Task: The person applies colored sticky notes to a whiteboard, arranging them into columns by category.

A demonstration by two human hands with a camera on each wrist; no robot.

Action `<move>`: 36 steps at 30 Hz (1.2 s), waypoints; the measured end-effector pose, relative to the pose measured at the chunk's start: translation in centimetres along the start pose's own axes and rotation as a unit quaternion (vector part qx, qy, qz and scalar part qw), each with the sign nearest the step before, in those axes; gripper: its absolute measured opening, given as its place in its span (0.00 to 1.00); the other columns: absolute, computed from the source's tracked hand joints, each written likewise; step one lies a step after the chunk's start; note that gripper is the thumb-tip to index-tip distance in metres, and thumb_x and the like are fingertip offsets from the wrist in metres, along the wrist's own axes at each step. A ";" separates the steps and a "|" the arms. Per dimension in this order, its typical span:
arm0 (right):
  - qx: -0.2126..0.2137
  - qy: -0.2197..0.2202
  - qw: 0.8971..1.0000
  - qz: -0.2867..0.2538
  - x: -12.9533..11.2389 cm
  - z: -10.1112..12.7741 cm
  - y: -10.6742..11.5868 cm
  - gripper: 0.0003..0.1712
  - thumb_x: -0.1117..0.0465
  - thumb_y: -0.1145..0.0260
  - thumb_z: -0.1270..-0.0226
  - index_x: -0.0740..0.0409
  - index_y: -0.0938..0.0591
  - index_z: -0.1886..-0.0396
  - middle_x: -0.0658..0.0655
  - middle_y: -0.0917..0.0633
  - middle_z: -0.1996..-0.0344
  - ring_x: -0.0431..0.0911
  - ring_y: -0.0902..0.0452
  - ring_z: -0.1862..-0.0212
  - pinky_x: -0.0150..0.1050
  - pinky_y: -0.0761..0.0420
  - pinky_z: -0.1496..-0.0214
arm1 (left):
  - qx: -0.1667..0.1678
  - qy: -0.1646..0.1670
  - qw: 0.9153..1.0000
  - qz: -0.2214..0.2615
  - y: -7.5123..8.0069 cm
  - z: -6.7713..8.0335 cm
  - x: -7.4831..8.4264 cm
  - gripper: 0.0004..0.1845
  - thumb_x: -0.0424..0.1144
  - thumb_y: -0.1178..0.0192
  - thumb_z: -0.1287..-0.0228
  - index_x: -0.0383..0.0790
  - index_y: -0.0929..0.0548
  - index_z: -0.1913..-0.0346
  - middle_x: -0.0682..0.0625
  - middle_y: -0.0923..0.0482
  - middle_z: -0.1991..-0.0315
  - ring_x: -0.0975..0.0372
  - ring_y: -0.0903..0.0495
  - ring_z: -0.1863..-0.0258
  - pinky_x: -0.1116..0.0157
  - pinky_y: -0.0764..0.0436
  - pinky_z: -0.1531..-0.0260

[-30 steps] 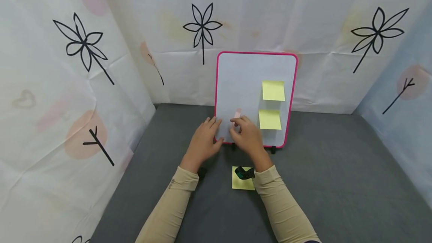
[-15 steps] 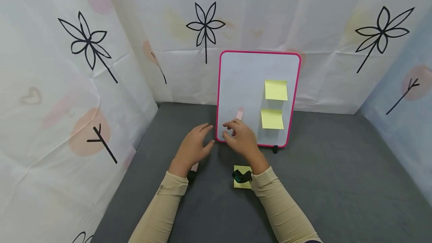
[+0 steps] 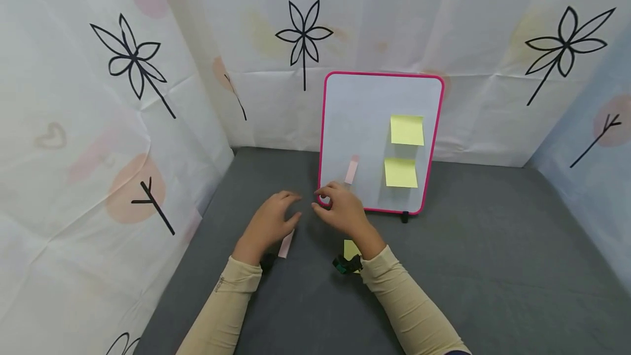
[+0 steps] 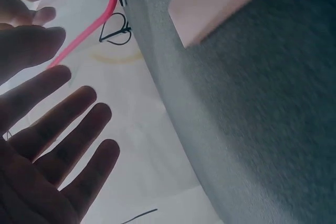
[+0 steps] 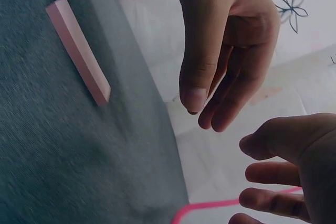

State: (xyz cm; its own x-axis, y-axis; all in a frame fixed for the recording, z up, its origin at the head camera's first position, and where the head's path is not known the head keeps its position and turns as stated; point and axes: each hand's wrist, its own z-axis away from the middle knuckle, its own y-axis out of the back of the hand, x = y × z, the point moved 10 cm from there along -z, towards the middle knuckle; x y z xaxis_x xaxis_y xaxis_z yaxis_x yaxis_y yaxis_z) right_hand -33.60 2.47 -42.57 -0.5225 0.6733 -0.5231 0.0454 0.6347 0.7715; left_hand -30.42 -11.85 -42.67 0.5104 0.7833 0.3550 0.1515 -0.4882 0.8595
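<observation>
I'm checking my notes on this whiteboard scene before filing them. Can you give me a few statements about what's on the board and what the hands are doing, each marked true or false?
1. Two yellow square sticky notes are stuck on the pink-framed whiteboard, one above the other. True.
2. A thin pink paper strip is on the whiteboard, left of the lower yellow note. True.
3. The left hand grips the whiteboard's frame. False: it hovers over the grey mat, fingers loose, holding nothing.
4. The right hand holds a marker pen. False: it holds nothing.
5. A pale pink pad of strips lies on the mat by the left hand. True.
</observation>
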 end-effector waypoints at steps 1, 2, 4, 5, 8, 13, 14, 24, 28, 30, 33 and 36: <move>-0.004 0.004 1.000 0.005 -0.2 0.1 -0.3 0.18 0.54 0.24 0.33 0.58 0.09 0.49 0.55 0.12 0.55 0.44 0.19 0.65 0.41 0.16 0.64 | -0.010 0.003 1.000 0.000 -0.1 0.2 -0.1 0.19 0.34 0.26 0.33 0.34 0.13 0.41 0.41 0.14 0.44 0.49 0.14 0.44 0.50 0.15 0.42; -0.010 0.006 1.000 0.008 -0.3 0.1 -0.6 0.18 0.53 0.24 0.33 0.58 0.09 0.48 0.55 0.12 0.55 0.44 0.19 0.65 0.42 0.16 0.63 | -0.021 0.007 1.000 0.000 -0.3 0.4 -0.3 0.19 0.34 0.26 0.33 0.34 0.13 0.41 0.41 0.14 0.44 0.49 0.14 0.44 0.50 0.15 0.42; -0.020 0.013 1.000 0.013 -0.6 0.3 -1.2 0.18 0.53 0.24 0.33 0.58 0.09 0.48 0.55 0.13 0.55 0.45 0.18 0.63 0.43 0.16 0.61 | -0.041 0.015 0.999 0.000 -0.4 0.8 -0.6 0.19 0.34 0.26 0.34 0.33 0.13 0.41 0.41 0.14 0.44 0.49 0.14 0.44 0.50 0.15 0.42; -0.025 0.016 0.999 0.014 -0.7 0.4 -1.4 0.19 0.53 0.23 0.33 0.58 0.09 0.48 0.55 0.13 0.56 0.45 0.18 0.62 0.43 0.15 0.60 | -0.052 0.020 0.998 0.000 -0.6 1.0 -0.7 0.19 0.34 0.26 0.34 0.33 0.13 0.41 0.41 0.14 0.44 0.49 0.14 0.44 0.49 0.15 0.42; -0.040 0.022 0.999 0.018 -1.2 0.5 -2.1 0.19 0.52 0.23 0.33 0.57 0.09 0.48 0.55 0.12 0.56 0.46 0.15 0.58 0.45 0.14 0.57 | -0.072 0.032 0.997 -0.001 -0.7 1.5 -1.0 0.20 0.35 0.25 0.34 0.34 0.13 0.41 0.41 0.15 0.43 0.48 0.14 0.43 0.49 0.15 0.42; -0.078 0.024 0.996 0.024 -1.7 0.8 -3.4 0.19 0.50 0.24 0.32 0.56 0.09 0.48 0.55 0.12 0.54 0.46 0.14 0.58 0.44 0.13 0.59 | -0.095 0.048 0.994 -0.002 -0.8 2.2 -1.4 0.22 0.36 0.25 0.35 0.34 0.13 0.40 0.40 0.15 0.42 0.47 0.15 0.42 0.47 0.16 0.40; -0.086 0.023 0.996 0.024 -1.8 0.9 -3.7 0.19 0.50 0.24 0.32 0.55 0.09 0.48 0.55 0.12 0.54 0.46 0.14 0.58 0.44 0.14 0.59 | -0.101 0.051 0.994 0.000 -0.8 2.4 -1.5 0.22 0.36 0.24 0.35 0.33 0.13 0.40 0.40 0.15 0.42 0.47 0.15 0.42 0.47 0.16 0.40; -0.136 0.018 0.989 0.047 -2.6 1.7 -5.8 0.18 0.48 0.24 0.32 0.50 0.09 0.49 0.50 0.12 0.54 0.41 0.16 0.61 0.40 0.15 0.61 | -0.144 0.059 0.987 0.025 -1.1 3.7 -2.0 0.22 0.32 0.25 0.37 0.32 0.14 0.40 0.39 0.16 0.41 0.45 0.17 0.40 0.45 0.18 0.38; -0.147 0.025 0.987 0.051 -2.9 2.0 -6.6 0.19 0.45 0.24 0.33 0.50 0.09 0.48 0.49 0.12 0.53 0.39 0.17 0.63 0.37 0.16 0.63 | -0.162 0.072 0.984 0.034 -1.4 4.1 -2.5 0.23 0.32 0.25 0.37 0.33 0.14 0.39 0.39 0.17 0.39 0.45 0.18 0.38 0.45 0.19 0.36; -0.154 0.029 0.986 0.056 -3.1 2.1 -6.9 0.21 0.43 0.24 0.33 0.49 0.09 0.47 0.49 0.12 0.53 0.39 0.18 0.63 0.36 0.17 0.63 | -0.170 0.080 0.981 0.038 -1.5 4.3 -2.7 0.23 0.32 0.25 0.37 0.34 0.14 0.39 0.38 0.18 0.37 0.45 0.19 0.36 0.44 0.20 0.36; -0.162 0.027 0.984 0.064 -3.2 2.3 -7.4 0.22 0.42 0.23 0.34 0.48 0.09 0.47 0.49 0.12 0.53 0.39 0.18 0.62 0.37 0.16 0.61 | -0.182 0.093 0.978 0.045 -1.8 4.6 -3.0 0.23 0.33 0.25 0.36 0.36 0.14 0.39 0.38 0.20 0.34 0.44 0.20 0.33 0.44 0.20 0.35; -0.169 0.026 0.983 0.070 -3.3 2.4 -7.8 0.23 0.42 0.23 0.35 0.48 0.09 0.47 0.49 0.12 0.53 0.40 0.17 0.60 0.38 0.15 0.59 | -0.196 0.108 0.973 0.050 -2.1 4.8 -3.3 0.23 0.35 0.25 0.35 0.39 0.13 0.38 0.38 0.22 0.31 0.44 0.22 0.30 0.43 0.21 0.34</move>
State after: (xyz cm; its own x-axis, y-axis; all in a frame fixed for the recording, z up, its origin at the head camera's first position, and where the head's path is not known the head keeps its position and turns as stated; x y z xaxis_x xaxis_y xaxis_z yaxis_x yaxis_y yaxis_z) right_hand -30.23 -3.77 -47.70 -0.5739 0.7193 -0.3914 -0.1612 0.3694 0.9152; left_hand -28.40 -15.29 -47.42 0.3105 0.8223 0.4768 -0.2455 -0.4152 0.8760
